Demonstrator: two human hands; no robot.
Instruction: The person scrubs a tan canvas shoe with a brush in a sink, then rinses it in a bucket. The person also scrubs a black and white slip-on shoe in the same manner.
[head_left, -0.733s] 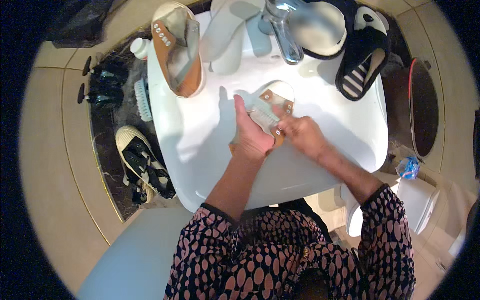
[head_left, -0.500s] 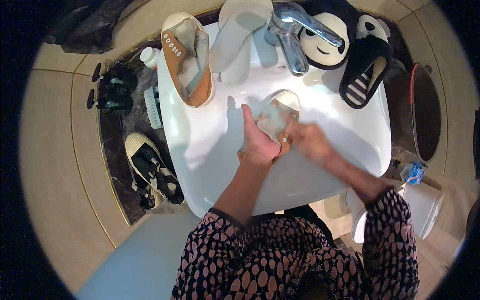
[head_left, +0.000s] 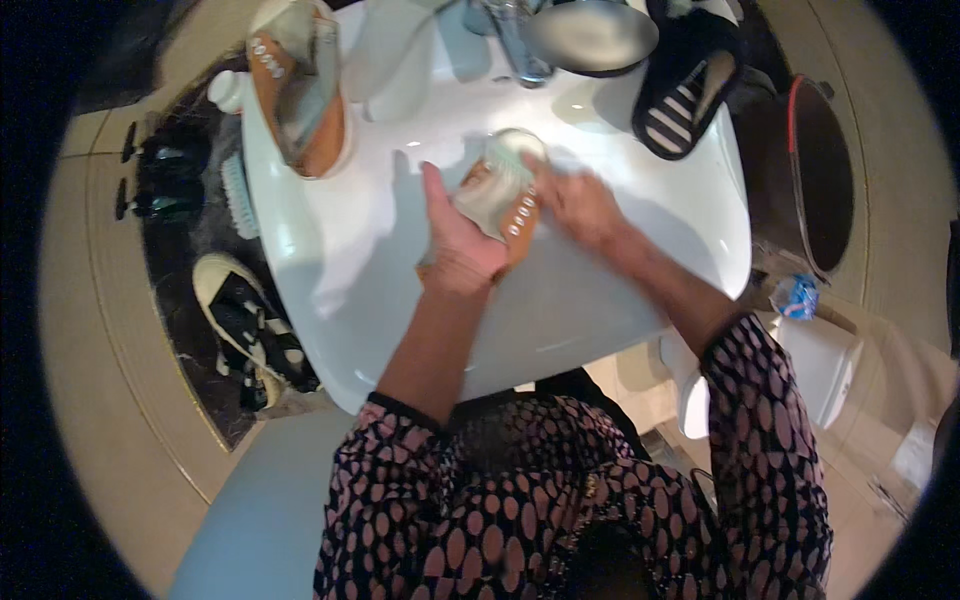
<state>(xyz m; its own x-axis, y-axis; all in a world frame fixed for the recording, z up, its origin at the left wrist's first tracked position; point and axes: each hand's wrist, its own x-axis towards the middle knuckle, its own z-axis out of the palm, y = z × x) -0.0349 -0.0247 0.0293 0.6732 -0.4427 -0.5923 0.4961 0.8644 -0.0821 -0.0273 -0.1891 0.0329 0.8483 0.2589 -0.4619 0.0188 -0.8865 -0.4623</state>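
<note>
Over the white sink (head_left: 550,335), a tan sneaker (head_left: 523,214) with a white toe cap and several pale eyelets is tilted, toe pointing away from me. My left hand (head_left: 462,242) grips it from the near left, thumb raised and the other fingers mostly hidden by the shoe. At the toe end, my right hand (head_left: 582,205), smeared by motion, is closed on a scrub brush. Its pale green bristles (head_left: 508,162) press against the shoe near the white toe cap; the brush's handle is hidden in my fingers.
Another tan sneaker (head_left: 322,145) rests on the sink's far left rim. Pale insoles (head_left: 395,75), the faucet (head_left: 518,45) and black-and-white slippers (head_left: 680,120) line the back. Left of the sink are a second brush (head_left: 240,198), a white bottle (head_left: 228,92), dark pump bottles (head_left: 172,180) and black-and-white shoes (head_left: 245,325).
The whole view has shifted, so everything sits further left and higher. The brush has moved from the shoe's tongue area toward its toe cap, while my left hand keeps its hold.
</note>
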